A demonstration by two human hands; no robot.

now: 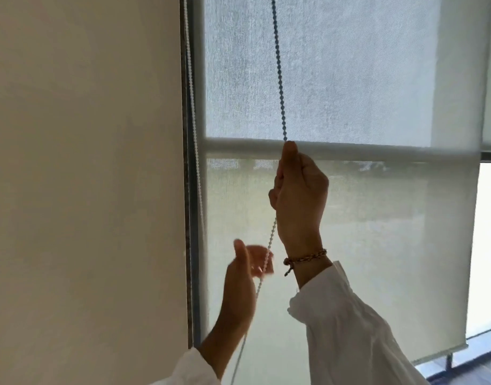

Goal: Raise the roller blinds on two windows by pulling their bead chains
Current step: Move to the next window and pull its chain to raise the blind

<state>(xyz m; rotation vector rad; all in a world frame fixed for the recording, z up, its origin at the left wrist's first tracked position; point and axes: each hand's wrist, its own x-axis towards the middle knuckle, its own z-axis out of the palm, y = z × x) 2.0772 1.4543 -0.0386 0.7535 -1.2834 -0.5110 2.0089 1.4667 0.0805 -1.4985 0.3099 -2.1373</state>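
Bead chain (278,79) running down in front of the roller blind (349,79), slightly slanted, from top edge of frame to the right hand (298,190), then on down-left past the left hand (244,276) and out the bottom edge. Second run of chain (193,107) hanging along the window frame (189,190) at the blind's left side. Right hand raised, closed around the chain, thumb tip up at the horizontal window bar (238,147) seen through the fabric. Left hand lower and left, motion-blurred, fingers loosely parted beside the chain; contact with the chain unclear, grip impossible to tell. Braided bracelet (305,258) on right wrist, white sleeves (349,329) on both arms. Blind mostly down, translucent, bottom rail (474,355) low at right, just above the sill. Bare glass (488,245) bright to the right of the blind. Plain cream wall (86,190) filling the left half.
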